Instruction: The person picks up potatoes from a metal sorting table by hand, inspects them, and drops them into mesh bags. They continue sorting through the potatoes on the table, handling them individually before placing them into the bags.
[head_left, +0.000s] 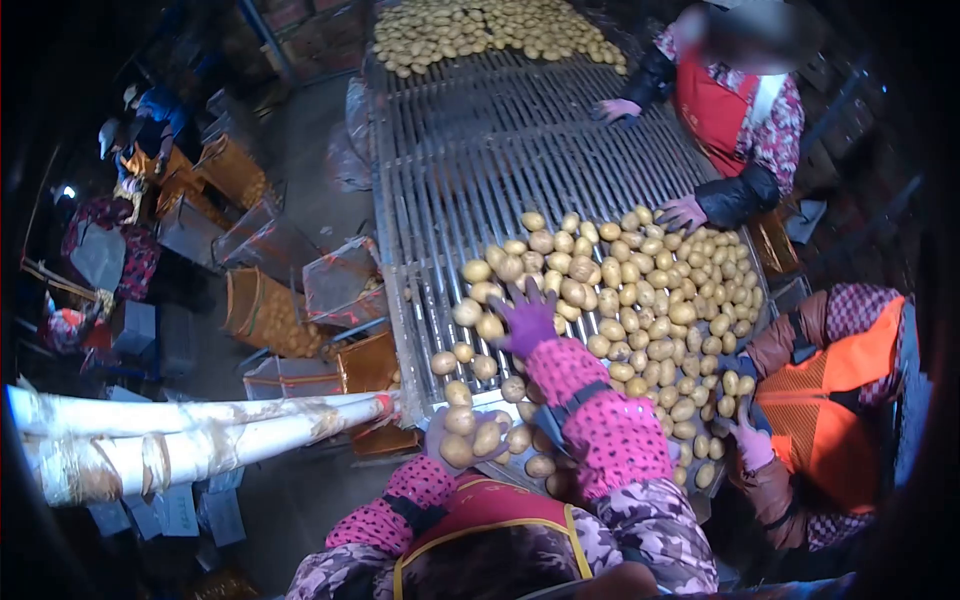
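Head camera: 1 wide view, worn on the person, facing forward and steeply down.
Red apron with yellow trim (500, 503): the wearer's own, close below the lens.
Pile of oval yellow potatoes (661, 278): middle distance, right of centre.
Grey slatted metal table (450, 140): seen from above its near end, reaching towards the top edge.

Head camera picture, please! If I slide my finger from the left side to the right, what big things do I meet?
White poles → the wearer's left hand → the wearer's right hand → the red apron on the person at the top → the orange vest.
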